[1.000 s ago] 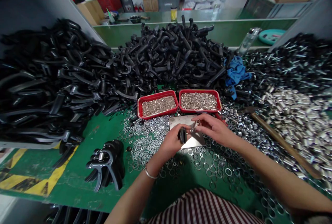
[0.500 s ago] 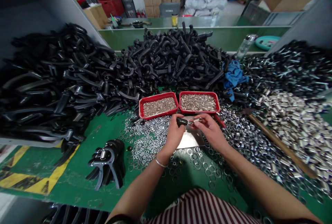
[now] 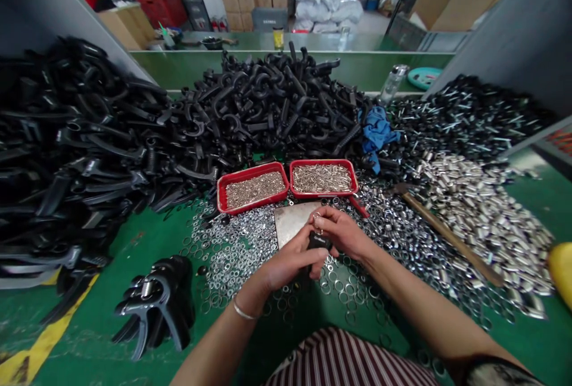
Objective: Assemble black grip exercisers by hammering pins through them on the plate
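My left hand point(image 3: 292, 258) is closed around a black clamp part point(image 3: 320, 242), held nearly upright above the bench. Just over its upper end, my right hand point(image 3: 342, 232) pinches a small shiny metal ring point(image 3: 317, 219). The fingers hide much of both pieces, so how they fit together cannot be seen. Under and behind the hands lies a flat metal plate point(image 3: 288, 222). Beyond it stand a red tray of tiny metal parts point(image 3: 220, 198) and a red tray of metal pins point(image 3: 356, 183).
Assembled black clamps point(image 3: 154, 302) stand at the left. A pile of black clamp parts point(image 3: 277, 94) fills the back. Loose washers point(image 3: 243, 255) surround the plate. On the right lie a hammer point(image 3: 451, 236), silver cylinders point(image 3: 482, 207) and a blue cloth point(image 3: 378, 130).
Both hands have come closer together and lower. The black part has turned from sideways to nearly upright, and my right fingers have moved to its top. The view has shifted right.
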Action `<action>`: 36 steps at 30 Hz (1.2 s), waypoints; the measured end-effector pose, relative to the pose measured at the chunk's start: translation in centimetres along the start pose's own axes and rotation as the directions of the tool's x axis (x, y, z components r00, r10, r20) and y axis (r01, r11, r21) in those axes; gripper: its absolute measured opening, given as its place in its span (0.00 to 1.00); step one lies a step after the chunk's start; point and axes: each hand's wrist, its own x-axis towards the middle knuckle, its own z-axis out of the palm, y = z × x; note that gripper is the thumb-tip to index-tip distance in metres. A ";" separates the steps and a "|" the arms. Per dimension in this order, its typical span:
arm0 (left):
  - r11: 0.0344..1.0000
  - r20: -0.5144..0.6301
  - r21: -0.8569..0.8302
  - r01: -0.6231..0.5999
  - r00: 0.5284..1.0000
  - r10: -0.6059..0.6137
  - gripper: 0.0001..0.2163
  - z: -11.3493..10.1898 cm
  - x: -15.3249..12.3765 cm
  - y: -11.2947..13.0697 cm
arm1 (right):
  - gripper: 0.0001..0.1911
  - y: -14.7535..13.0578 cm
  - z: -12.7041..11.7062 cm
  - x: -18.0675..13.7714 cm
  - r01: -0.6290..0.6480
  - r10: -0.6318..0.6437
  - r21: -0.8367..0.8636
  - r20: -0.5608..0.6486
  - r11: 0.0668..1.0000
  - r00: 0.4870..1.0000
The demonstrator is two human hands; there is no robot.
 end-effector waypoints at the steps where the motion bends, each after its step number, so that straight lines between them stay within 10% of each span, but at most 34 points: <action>1: 0.998 0.018 -0.062 0.017 1.000 -0.016 0.19 0.1 -0.1 0.0 | 0.15 -0.1 -0.1 -0.2 -0.010 0.011 -0.041 0.035 0.999 0.999; 4: 0.986 -0.174 -0.167 -0.025 0.985 -0.004 0.15 -0.3 0.2 -0.3 | 0.12 -0.3 -1.6 -0.7 0.123 -0.120 -0.386 0.032 0.914 0.992; 9: 0.922 -0.535 -0.028 -0.386 0.785 0.312 0.13 -2.5 0.9 1.6 | 0.08 0.1 -7.6 -1.3 0.140 -0.409 -0.963 0.035 0.231 0.912; 12: 0.914 -0.475 0.053 -0.401 0.795 0.377 0.13 -3.0 1.6 3.1 | 0.08 0.0 -9.1 -1.2 0.079 -0.350 -0.995 0.094 -0.057 0.932; 16: 0.922 -0.425 0.076 -0.379 0.824 0.374 0.13 -2.5 3.6 2.5 | 0.07 -0.3 -8.1 -0.5 0.035 -0.318 -0.976 0.104 -0.217 0.942; 20: 0.922 -0.533 0.128 -0.365 0.759 0.374 0.16 -2.5 4.7 0.6 | 0.07 -0.4 -7.8 -0.2 0.059 -0.293 -0.965 0.136 -0.254 0.946; 24: 0.904 -0.562 0.228 -0.361 0.709 0.425 0.16 -2.9 4.1 0.1 | 0.07 -1.0 -8.2 -0.7 0.025 -0.396 -0.991 0.075 -0.130 0.915; 28: 0.858 -0.500 0.373 -0.354 0.702 0.507 0.15 -2.9 3.4 0.6 | 0.06 -2.0 -6.2 -1.2 0.057 -0.468 -0.934 -0.124 0.353 0.875; 32: 0.743 -0.418 0.552 -0.378 0.646 0.639 0.11 -2.4 3.0 0.9 | 0.10 -1.9 -1.7 -0.8 0.112 -0.179 -0.353 -0.163 0.929 0.970; 36: 0.668 -0.383 0.647 -0.367 0.601 0.702 0.09 -2.1 2.8 0.7 | 0.14 -0.6 1.1 0.3 0.025 -0.019 0.117 -0.051 0.993 0.999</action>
